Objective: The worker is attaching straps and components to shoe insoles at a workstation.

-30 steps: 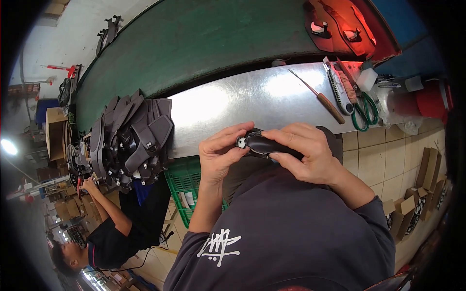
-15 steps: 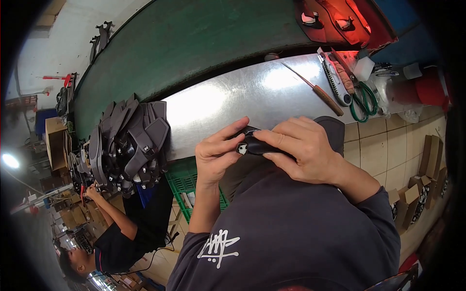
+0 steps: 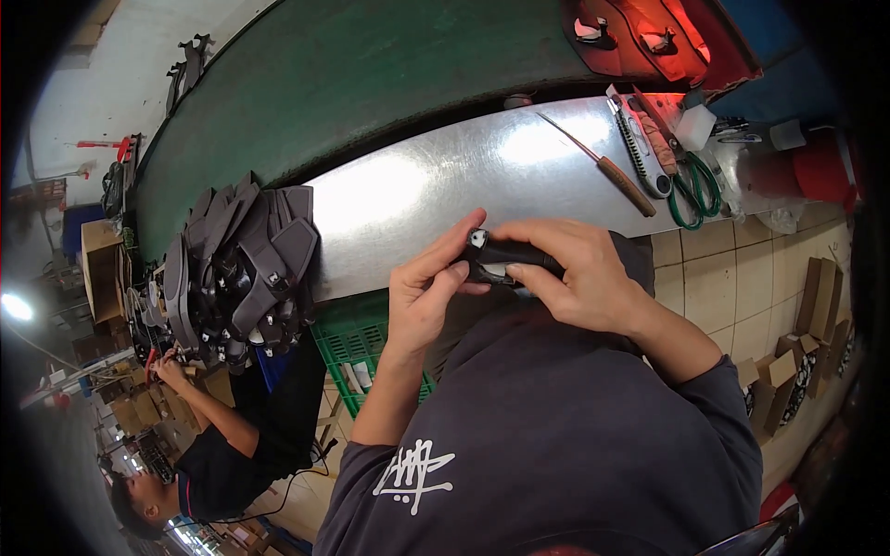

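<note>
Left hand [image 3: 419, 289] upright, fingers [image 3: 452, 245] slanting rightward; right hand [image 3: 586, 273] (back uppermost) curled in pinch, thumb [image 3: 540, 284] below forefinger [image 3: 530, 232].

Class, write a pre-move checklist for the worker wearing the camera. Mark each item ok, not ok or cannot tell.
1. Left hand on the black piece: ok, fingers at its white-marked end.
2. Right hand gripping the same piece: ok.
3. Wooden-handled pointed tool lying on the metal table, apart from both hands: ok.
4. Utility knife blade fully retracted: cannot tell, too small.
5. Dark pile at left neatly aligned: not ok, pieces overlap at differing angles.
</note>
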`<state>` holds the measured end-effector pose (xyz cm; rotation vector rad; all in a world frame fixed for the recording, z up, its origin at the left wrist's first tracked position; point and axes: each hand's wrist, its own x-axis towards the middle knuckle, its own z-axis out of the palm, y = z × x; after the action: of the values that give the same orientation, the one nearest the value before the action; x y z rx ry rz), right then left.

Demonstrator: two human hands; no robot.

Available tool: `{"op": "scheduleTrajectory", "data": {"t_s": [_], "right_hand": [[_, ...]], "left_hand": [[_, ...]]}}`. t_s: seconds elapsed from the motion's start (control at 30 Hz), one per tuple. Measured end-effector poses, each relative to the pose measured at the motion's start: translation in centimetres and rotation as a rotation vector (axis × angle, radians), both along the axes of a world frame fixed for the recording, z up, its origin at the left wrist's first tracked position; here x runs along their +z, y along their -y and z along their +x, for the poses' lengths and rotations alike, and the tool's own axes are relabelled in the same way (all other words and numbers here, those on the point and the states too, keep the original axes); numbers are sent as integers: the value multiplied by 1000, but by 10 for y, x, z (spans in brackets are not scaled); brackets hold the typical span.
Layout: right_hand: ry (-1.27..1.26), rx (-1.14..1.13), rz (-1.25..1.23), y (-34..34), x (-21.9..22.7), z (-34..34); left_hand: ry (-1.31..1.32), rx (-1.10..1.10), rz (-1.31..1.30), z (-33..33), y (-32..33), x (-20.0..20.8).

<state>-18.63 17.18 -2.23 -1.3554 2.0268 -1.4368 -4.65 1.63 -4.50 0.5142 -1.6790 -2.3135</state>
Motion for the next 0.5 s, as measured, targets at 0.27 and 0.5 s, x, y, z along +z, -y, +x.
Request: {"op": "scheduleTrajectory", "data": {"t_s": [0.27,0.5], "right_hand": [[-60,25,-29,5,-11,2],[-251,99,26,1,-10,-4]], "left_hand": [[88,111,-1,-5,-9,2],[123,75,73,-3,-7,3]]}}
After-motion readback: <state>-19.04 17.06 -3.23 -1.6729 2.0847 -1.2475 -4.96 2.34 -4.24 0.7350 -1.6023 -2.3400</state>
